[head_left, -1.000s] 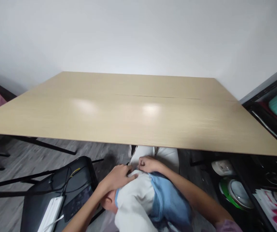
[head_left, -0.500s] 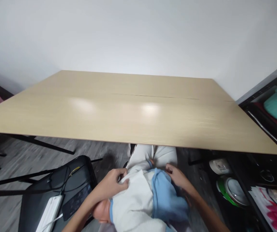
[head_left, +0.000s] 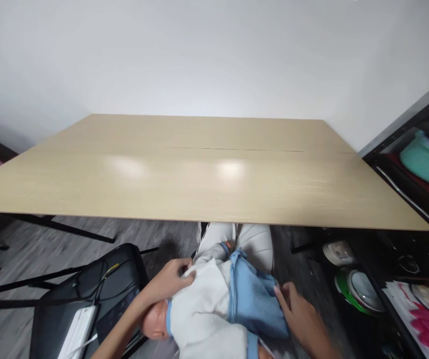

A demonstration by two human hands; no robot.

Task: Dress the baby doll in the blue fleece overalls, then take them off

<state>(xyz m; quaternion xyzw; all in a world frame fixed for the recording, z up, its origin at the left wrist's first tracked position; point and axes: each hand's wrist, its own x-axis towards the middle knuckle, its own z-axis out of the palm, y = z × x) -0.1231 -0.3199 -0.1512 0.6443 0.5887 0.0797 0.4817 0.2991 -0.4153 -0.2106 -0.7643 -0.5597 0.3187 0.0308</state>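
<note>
Now the doll (head_left: 214, 309) lay across the lap (head_left: 255, 244), just below the worktop (head_left: 199, 174), its head (head_left: 153, 321) to the left. The left hand (head_left: 171, 279) was on the white top (head_left: 199, 296), thumb and fingers bent; whether they pinched the cloth, nobody could tell. The right hand (head_left: 304, 314) was partly open, its thumb at the edge of the blue pants (head_left: 257, 301). To do this well, the left hand probably needed to press softly so the doll would not roll, and any tug on the pants should be small and even, so they would not bunch. The doll's face and feet did not show. Its near arm (head_left: 264, 352) was cut off at the bottom, and the left arm (head_left: 124, 326) hid part of the phone (head_left: 108, 319).
</note>
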